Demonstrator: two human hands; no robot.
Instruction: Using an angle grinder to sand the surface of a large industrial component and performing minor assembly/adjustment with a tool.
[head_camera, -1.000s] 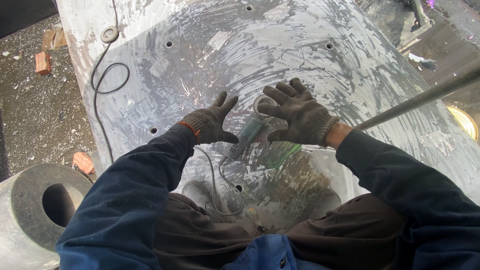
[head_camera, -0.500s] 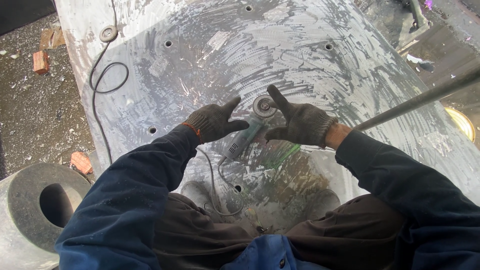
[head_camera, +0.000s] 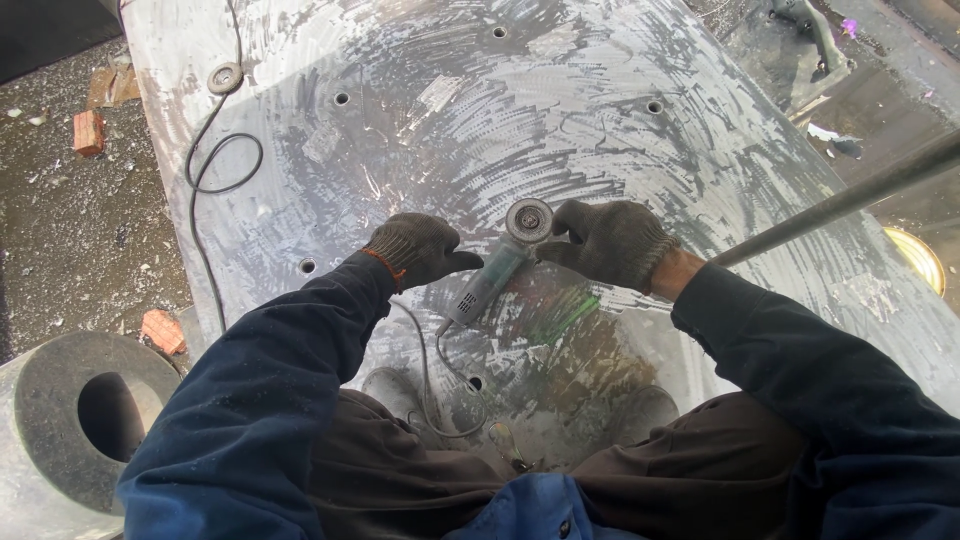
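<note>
A small angle grinder (head_camera: 495, 270) with a grey-green body lies on a large curved metal surface (head_camera: 480, 130) that is covered in grinding marks. Its round disc (head_camera: 529, 220) points away from me. My left hand (head_camera: 412, 247), in a dark knit glove, closes around the grinder's body. My right hand (head_camera: 608, 241), gloved the same way, grips the head of the grinder just beside the disc. The grinder's cable (head_camera: 432, 385) runs back toward my lap. Both arms wear dark blue sleeves.
A black cable (head_camera: 215, 165) loops over the metal at the upper left, near a round disc (head_camera: 224, 77). Several small holes dot the surface. A thick concrete ring (head_camera: 70, 420) sits at the lower left, bricks (head_camera: 90, 130) lie on the dirt, and a metal rod (head_camera: 840, 205) crosses on the right.
Both hands were spread open above the grinder a second ago. They have come down and closed on it, left on the body and right at the head.
</note>
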